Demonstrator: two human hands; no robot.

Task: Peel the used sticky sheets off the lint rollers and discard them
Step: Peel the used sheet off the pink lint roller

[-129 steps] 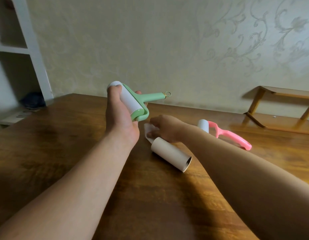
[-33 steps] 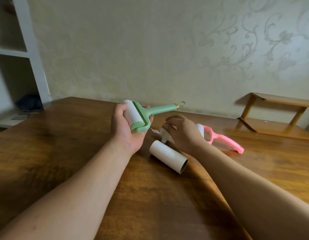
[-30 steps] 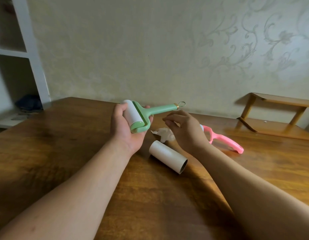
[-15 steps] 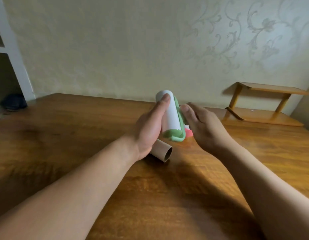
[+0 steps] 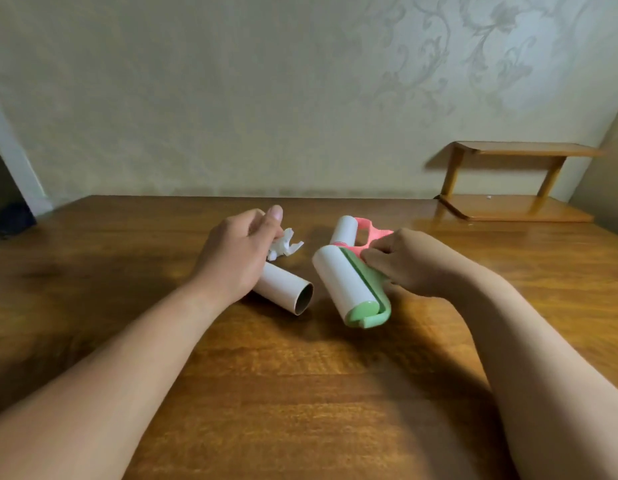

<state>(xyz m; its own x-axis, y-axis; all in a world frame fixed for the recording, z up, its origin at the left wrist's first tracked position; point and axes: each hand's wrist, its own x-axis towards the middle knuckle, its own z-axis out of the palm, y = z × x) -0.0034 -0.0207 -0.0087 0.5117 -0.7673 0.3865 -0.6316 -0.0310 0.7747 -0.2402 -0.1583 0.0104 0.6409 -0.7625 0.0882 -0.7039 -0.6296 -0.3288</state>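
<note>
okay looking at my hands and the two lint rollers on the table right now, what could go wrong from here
1. The crumpled sticky sheet is pinched in your left hand; it may cling to your fingers or to the bare cardboard tube beside it instead of dropping cleanly.
2. Your right hand grips the green roller right against the pink roller; their exposed adhesive rolls could stick together.

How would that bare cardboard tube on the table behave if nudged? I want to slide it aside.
The beige cardboard tube lies on its side on the smooth wooden table, so it would probably roll rather than slide. Its open end shows that it is hollow, so it is likely light and may crush under a hard squeeze.
</note>
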